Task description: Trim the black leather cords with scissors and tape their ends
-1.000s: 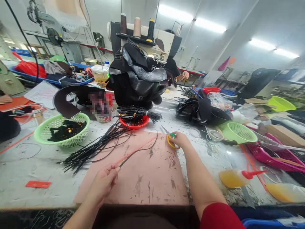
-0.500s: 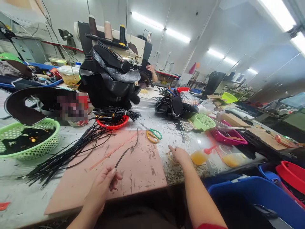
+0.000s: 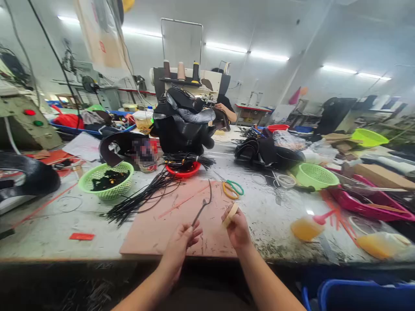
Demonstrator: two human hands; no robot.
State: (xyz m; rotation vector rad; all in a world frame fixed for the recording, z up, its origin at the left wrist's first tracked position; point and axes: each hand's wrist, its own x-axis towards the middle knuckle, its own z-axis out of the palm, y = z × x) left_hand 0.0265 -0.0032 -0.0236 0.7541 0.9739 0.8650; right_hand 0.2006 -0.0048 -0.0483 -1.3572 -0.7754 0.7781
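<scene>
The left hand (image 3: 185, 239) pinches a thin dark cord (image 3: 201, 211) above the pink mat (image 3: 145, 231); the right hand (image 3: 238, 226) grips a roll of pale tape (image 3: 231, 214). Scissors (image 3: 232, 188) lie just beyond the right hand, partly over the mat's far corner. Behind the mat, a red basket (image 3: 183, 174) carries a tied black bundle (image 3: 186, 160), with loose black cords (image 3: 139, 201) spread to its left.
</scene>
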